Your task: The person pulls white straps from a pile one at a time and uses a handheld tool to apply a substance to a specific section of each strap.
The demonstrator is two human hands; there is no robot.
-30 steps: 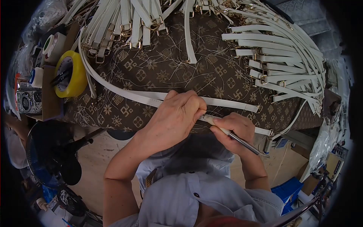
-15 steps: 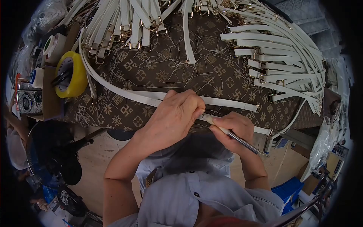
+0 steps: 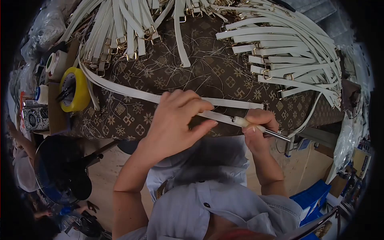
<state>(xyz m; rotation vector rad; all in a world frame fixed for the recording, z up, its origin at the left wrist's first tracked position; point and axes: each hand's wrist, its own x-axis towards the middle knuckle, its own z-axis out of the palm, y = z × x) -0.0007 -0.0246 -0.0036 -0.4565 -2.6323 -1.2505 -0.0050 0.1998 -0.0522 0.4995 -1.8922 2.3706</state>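
Observation:
A long white strap (image 3: pixel 132 93) curves from the left across the cloth and passes beneath my left hand (image 3: pixel 174 120). That hand lies over it with thumb and forefinger apart. Right of it the strap shows as two lengths: an upper one ends at a buckle (image 3: pixel 265 106), and a lower length (image 3: pixel 220 116) runs to my right hand (image 3: pixel 259 124). My right fingers are closed round a pen-like tool (image 3: pixel 276 134) with a cream grip and a metal shaft. Its cream end meets the lower length; the exact contact is too small to make out.
Bundles of white buckled straps (image 3: pixel 128 24) lie at the back, more straps (image 3: pixel 288 52) at the right. Loose threads litter the brown patterned cloth (image 3: pixel 160 80). A yellow tape roll (image 3: pixel 76 90) stands by a box at the left. A black fan (image 3: pixel 64 168) is below; another person's arm (image 3: pixel 22 140) shows far left.
My left hand has loosened from a closed grip, its thumb now spread away. My right hand and the tool have moved right and slightly up. The view has shifted a little.

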